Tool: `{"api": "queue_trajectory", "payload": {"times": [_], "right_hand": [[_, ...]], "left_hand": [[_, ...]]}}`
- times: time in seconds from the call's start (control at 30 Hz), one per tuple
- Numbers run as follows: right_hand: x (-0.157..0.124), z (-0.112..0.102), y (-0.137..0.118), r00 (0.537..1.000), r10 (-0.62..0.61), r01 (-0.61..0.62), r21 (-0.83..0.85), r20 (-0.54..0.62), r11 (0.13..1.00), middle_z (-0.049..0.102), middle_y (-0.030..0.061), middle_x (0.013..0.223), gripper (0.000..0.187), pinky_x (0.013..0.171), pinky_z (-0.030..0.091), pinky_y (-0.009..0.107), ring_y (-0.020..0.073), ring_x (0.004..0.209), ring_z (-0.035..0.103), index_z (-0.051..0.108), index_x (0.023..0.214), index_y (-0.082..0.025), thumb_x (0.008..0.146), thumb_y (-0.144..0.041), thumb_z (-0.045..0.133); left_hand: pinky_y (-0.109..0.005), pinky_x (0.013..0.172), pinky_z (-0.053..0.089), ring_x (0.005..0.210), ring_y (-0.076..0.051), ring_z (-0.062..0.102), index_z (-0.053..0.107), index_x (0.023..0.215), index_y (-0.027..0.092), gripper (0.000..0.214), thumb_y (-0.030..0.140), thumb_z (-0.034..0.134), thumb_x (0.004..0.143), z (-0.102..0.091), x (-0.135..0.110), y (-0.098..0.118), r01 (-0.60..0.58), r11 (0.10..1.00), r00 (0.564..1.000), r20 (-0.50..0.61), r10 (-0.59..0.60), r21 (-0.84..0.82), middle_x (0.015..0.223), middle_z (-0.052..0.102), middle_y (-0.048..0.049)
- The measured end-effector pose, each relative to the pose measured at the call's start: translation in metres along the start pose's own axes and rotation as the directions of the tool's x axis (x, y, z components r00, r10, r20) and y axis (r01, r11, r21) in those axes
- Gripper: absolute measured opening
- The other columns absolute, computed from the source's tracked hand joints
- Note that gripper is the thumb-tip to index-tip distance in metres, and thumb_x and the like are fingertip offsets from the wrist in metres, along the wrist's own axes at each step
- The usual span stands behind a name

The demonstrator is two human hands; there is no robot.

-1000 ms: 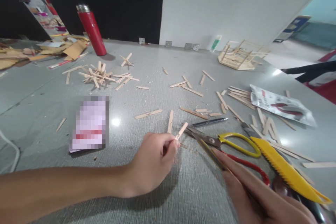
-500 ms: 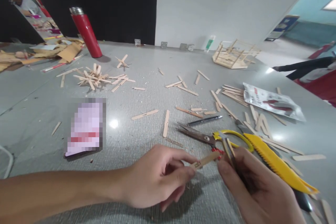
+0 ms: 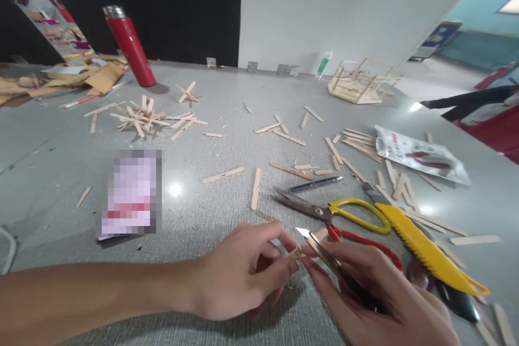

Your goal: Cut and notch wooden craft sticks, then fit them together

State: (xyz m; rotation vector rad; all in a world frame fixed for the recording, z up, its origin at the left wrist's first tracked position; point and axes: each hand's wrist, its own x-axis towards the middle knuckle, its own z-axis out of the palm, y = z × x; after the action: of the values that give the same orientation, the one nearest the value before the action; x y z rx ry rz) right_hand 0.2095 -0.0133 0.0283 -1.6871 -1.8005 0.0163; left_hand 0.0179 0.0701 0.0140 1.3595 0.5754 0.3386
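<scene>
Low over the grey table, my left hand [image 3: 247, 273] pinches one end of a wooden craft stick [image 3: 298, 252] that has a small dark mark or slot near that end. My right hand [image 3: 377, 292] is closed around a craft knife [image 3: 330, 259]. Its pointed blade angles up and left, just above the stick. The stick's far end passes behind the knife and my right fingertips. Right behind the hands lie scissors [image 3: 320, 211] with one yellow and one red handle, a dark pen [image 3: 316, 184] and a yellow-handled saw [image 3: 425, 248].
Loose craft sticks [image 3: 140, 119] lie heaped and scattered over the table. A red bottle [image 3: 132, 48], a blurred-out lilac object [image 3: 127, 194], a silver packet [image 3: 421, 157], a small stick frame [image 3: 359, 86] and a green-labelled tube [image 3: 323, 65] stand or lie farther out. A panel rises behind.
My right hand has moved left and turned, bringing the knife blade from upright to pointing left over the stick. My left hand has barely moved and keeps its pinch.
</scene>
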Motion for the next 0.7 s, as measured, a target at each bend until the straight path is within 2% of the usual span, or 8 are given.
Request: {"api": "queue_trajectory", "payload": {"times": [0.17, 0.27, 0.47, 0.7], "right_hand": [[-0.002, 0.004, 0.001, 0.999, 0.038, -0.038, 0.044, 0.007, 0.998, 0.078, -0.0086, 0.080, 0.010, 0.054, 0.055, 0.016, 0.0111, 0.062, 0.075, 0.060, 0.100, -0.034, 0.093, -0.034, 0.067], [-0.003, 0.008, 0.002, 0.998, 0.055, -0.056, 0.078, 0.019, 0.995, 0.076, -0.0088, 0.076, 0.011, 0.056, 0.056, 0.017, 0.0104, 0.058, 0.073, 0.060, 0.099, -0.033, 0.092, -0.031, 0.069], [-0.003, 0.011, 0.005, 0.990, 0.128, -0.135, 0.137, 0.059, 0.981, 0.078, -0.0056, 0.082, 0.014, 0.061, 0.057, 0.018, 0.0133, 0.070, 0.076, 0.061, 0.097, -0.029, 0.090, -0.031, 0.072], [-0.001, 0.010, 0.004, 0.996, 0.064, -0.072, 0.151, 0.057, 0.986, 0.076, -0.0097, 0.076, 0.010, 0.057, 0.055, 0.013, 0.0094, 0.061, 0.074, 0.062, 0.097, -0.030, 0.091, -0.027, 0.070]], "left_hand": [[-0.016, 0.040, 0.032, 0.042, -0.007, 0.044, 0.057, 0.108, 0.021, 0.024, 0.043, 0.051, 0.103, 0.002, -0.001, 0.001, -0.034, 0.990, 0.999, -0.014, 0.036, 0.138, 0.061, 0.053, 0.0070], [-0.015, 0.041, 0.031, 0.044, -0.007, 0.043, 0.056, 0.108, 0.020, 0.017, 0.035, 0.048, 0.104, 0.003, -0.002, 0.002, -0.054, 0.979, 0.998, -0.018, 0.059, 0.197, 0.061, 0.052, 0.0069], [-0.015, 0.045, 0.035, 0.047, -0.007, 0.046, 0.052, 0.102, 0.021, 0.008, 0.029, 0.049, 0.103, 0.003, -0.003, 0.003, -0.070, 0.959, 0.997, -0.018, 0.078, 0.276, 0.063, 0.055, 0.0062], [-0.016, 0.045, 0.035, 0.045, -0.007, 0.046, 0.055, 0.105, 0.019, 0.015, 0.031, 0.047, 0.103, 0.002, -0.001, 0.003, -0.066, 0.953, 0.997, -0.019, 0.075, 0.295, 0.063, 0.056, 0.0058]]}}
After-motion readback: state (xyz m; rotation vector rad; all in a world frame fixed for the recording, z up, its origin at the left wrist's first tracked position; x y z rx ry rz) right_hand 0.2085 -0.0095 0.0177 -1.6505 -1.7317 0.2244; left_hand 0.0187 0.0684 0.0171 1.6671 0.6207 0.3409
